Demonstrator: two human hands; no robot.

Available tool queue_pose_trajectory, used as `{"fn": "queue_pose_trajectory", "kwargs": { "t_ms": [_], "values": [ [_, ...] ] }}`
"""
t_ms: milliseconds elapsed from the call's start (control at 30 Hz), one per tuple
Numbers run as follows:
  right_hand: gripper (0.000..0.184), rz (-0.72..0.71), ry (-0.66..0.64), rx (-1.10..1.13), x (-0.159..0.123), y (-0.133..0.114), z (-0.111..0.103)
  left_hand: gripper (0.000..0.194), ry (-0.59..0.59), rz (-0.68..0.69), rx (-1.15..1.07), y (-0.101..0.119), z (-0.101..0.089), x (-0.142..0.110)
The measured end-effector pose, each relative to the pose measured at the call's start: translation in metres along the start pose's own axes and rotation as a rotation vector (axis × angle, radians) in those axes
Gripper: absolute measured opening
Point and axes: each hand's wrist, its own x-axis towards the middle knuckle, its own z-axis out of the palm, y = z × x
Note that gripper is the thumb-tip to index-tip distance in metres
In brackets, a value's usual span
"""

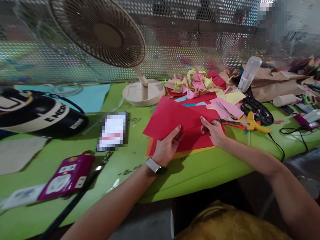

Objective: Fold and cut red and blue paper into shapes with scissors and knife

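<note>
A sheet of red paper [165,115] is lifted at a tilt over more paper on the green table. My left hand [166,146], with a watch [156,166] on its wrist, is closed on the sheet's lower edge, thumb on top. At the sheet's right end, the thumb and fingers of my right hand [213,131] pinch the paper. Beneath lie a larger red sheet [192,141] and the edge of a yellow-orange sheet [185,154]. Scissors [231,123] lie just beyond my right hand, beside a yellow glue gun [255,124].
A fan [143,93] stands behind the paper, before a perforated metal screen [165,50]. Folded paper pieces [197,81] are heaped at the back. A clear bottle [250,73] stands beyond a black tape ring [257,111]. Leftward lie a phone [112,131], purple pouch [67,175] and black flask [50,115].
</note>
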Motion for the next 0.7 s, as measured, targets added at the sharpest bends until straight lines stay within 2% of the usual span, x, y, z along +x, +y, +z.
{"fn": "queue_pose_trajectory", "kwargs": {
  "t_ms": [133, 300, 467, 700],
  "values": [
    [0.047, 0.002, 0.023, -0.019, 0.0004, -0.0018, 0.0012, 0.026, -0.009, -0.002, -0.01, 0.0004, -0.0009, 0.0007],
    [0.048, 0.0, -0.006, -0.043, 0.0013, -0.0032, -0.0001, 0.026, -0.002, -0.005, -0.018, 0.001, -0.0013, 0.0017],
    [0.042, -0.044, 0.045, -0.087, 0.0025, -0.0055, -0.0022, 0.025, -0.002, -0.005, -0.012, 0.0015, 0.0003, 0.0009],
    [0.03, -0.162, 0.057, -0.224, 0.0061, -0.0098, -0.0069, 0.033, -0.044, 0.073, -0.011, 0.0038, 0.0009, 0.0009]
  ]
}}
